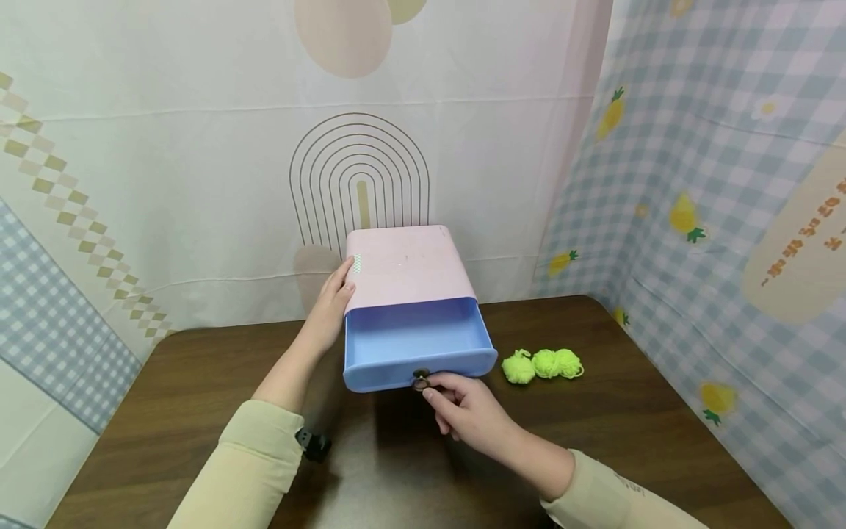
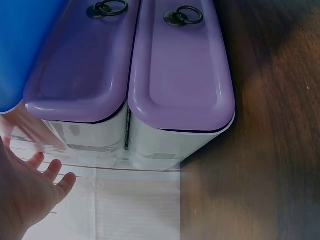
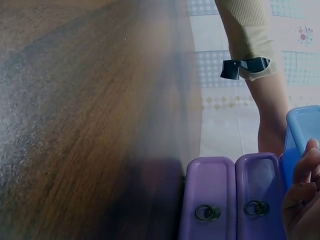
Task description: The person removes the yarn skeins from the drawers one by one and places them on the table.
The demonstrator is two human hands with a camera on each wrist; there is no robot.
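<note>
A small drawer cabinet with a pink top (image 1: 406, 268) stands on the table, its blue top drawer (image 1: 390, 376) pulled out and the bare blue bottom showing. My right hand (image 1: 472, 411) pinches the dark metal ring pull (image 1: 421, 383) on that drawer's front between thumb and fingers. On the cabinet's left side rests my left hand (image 1: 328, 312), fingers stretched along the upper edge. The wrist views show two closed purple drawers below, a lower one (image 2: 185, 65) and an upper one (image 2: 85, 60), each with a ring pull. In the right wrist view, my right hand (image 3: 304, 200) is partly cut off.
Bright green yarn balls (image 1: 545, 364) lie on the brown wooden table (image 1: 198, 411), right of the cabinet. Behind the table hangs a patterned cloth (image 1: 218, 184), and a checked one (image 1: 661, 147) flanks it on the right.
</note>
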